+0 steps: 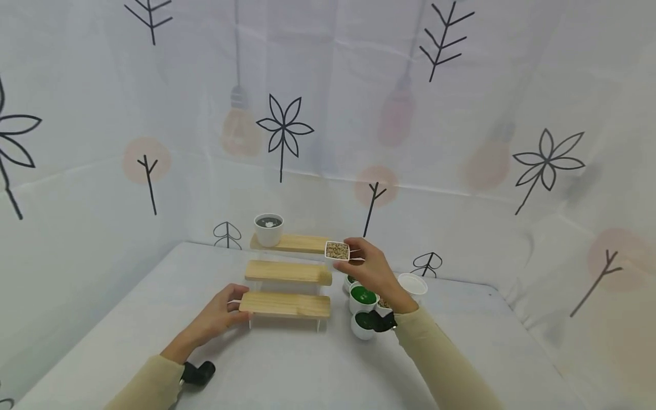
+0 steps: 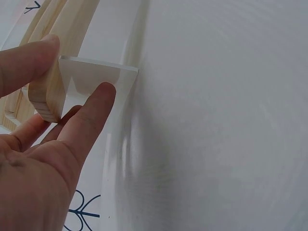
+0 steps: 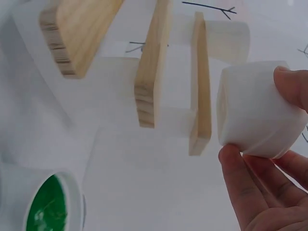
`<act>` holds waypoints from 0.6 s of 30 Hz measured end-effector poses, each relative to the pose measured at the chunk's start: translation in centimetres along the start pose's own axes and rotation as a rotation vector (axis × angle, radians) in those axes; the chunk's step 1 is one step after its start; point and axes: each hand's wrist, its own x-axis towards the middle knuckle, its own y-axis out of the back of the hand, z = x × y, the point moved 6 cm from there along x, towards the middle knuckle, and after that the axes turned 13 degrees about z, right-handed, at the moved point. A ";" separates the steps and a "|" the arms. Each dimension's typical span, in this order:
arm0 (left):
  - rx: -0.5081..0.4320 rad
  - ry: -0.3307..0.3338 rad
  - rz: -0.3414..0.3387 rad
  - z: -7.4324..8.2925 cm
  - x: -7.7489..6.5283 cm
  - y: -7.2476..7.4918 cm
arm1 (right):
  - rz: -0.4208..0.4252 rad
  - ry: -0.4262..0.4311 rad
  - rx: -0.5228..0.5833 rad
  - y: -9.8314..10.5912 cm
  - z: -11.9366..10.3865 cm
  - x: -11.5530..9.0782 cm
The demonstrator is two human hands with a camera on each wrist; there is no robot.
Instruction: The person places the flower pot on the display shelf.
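My right hand holds a small square white pot filled with tan gravel-like bits, up near the right end of the top board of a three-tier wooden shelf stand. In the right wrist view, thumb and fingers clasp the sides of the white pot, which is apart from the table. At the stand's lowest board, my left hand grips the left end. The left wrist view has the thumb on the board and a finger by its white support panel.
A round white pot with dark filling stands on the top board's left end. Right of the stand, several white pots cluster, including a green-filled pot and a white round container. A patterned cloth backdrop rises behind the table.
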 end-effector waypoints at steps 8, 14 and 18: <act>0.000 0.010 0.013 -0.3 0.1 0.0 | -0.021 0.057 -0.003 -3.0 -1.4 2.8; 0.004 0.004 0.010 -0.1 0.0 0.0 | -0.015 0.075 0.008 -4.8 -2.3 4.4; 0.009 0.005 0.012 -0.1 0.1 0.0 | -0.025 0.085 0.041 -5.7 -2.6 5.2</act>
